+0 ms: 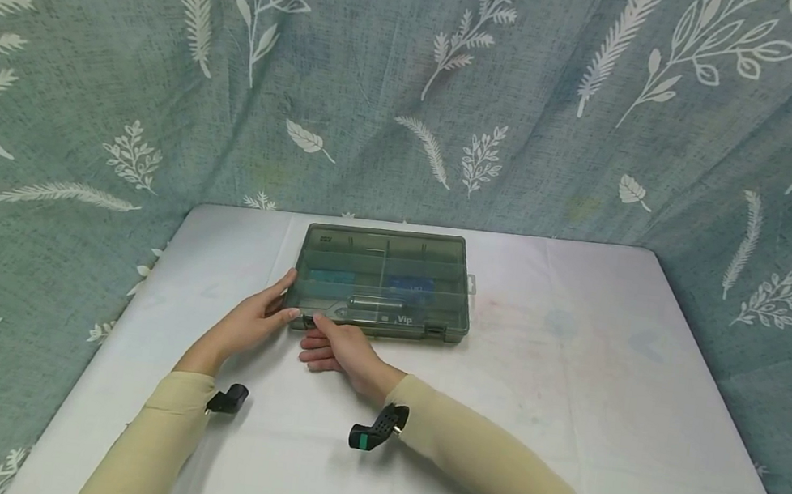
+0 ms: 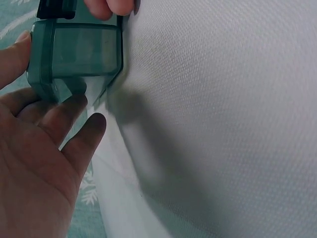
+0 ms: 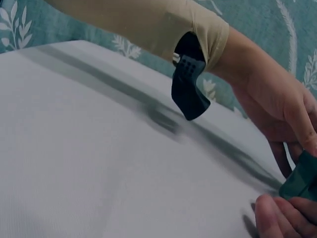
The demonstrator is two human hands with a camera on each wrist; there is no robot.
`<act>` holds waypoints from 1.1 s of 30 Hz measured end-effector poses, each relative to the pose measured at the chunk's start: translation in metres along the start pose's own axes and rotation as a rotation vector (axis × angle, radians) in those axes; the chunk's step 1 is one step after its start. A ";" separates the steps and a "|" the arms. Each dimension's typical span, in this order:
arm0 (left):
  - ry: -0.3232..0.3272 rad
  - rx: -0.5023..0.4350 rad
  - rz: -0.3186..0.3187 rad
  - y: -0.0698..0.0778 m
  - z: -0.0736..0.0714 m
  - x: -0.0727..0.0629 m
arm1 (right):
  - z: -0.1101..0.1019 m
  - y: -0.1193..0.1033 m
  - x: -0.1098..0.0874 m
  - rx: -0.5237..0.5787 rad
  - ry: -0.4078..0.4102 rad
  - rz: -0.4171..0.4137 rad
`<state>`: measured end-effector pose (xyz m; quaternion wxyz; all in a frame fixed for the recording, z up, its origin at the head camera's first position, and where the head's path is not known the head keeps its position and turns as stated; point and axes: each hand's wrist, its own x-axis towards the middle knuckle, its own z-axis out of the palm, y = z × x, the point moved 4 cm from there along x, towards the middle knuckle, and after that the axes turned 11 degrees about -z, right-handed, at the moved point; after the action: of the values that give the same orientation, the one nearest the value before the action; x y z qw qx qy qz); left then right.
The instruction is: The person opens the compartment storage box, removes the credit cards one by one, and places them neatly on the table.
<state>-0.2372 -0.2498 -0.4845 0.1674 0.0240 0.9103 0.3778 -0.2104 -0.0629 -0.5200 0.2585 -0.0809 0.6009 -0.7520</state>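
A closed, see-through dark green compartment box (image 1: 424, 254) lies flat on the table. Teal (image 1: 332, 277) and blue things (image 1: 409, 285) show dimly through its lid. My left hand (image 1: 247, 328) grips the front left corner, thumb at the front edge and fingers along the left side. In the left wrist view the thumb is on one face of the box's end (image 2: 86, 49) and some fingers are against another. My right hand (image 1: 347, 351) touches the front left latch (image 1: 307, 322) with its thumb. Its other fingers stretch out loosely below the box's front.
A white cloth covers the table (image 1: 569, 397). Behind and beside it hangs a green leaf-patterned curtain (image 1: 357, 137). The box has another front latch (image 1: 434, 331) and a clear loop (image 1: 471, 285) on its right side. Both wrists carry black cameras (image 1: 378, 428).
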 end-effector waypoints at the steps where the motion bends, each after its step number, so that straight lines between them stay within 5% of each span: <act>1: 0.001 0.000 0.000 0.000 0.000 0.000 | 0.001 0.000 0.000 -0.007 0.016 0.002; 33: 0.010 -0.032 0.004 0.001 0.000 0.000 | 0.003 -0.002 0.000 -0.005 0.060 0.049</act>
<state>-0.2370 -0.2494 -0.4836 0.1627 0.0213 0.9050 0.3926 -0.2095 -0.0656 -0.5172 0.2585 -0.0443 0.6122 -0.7460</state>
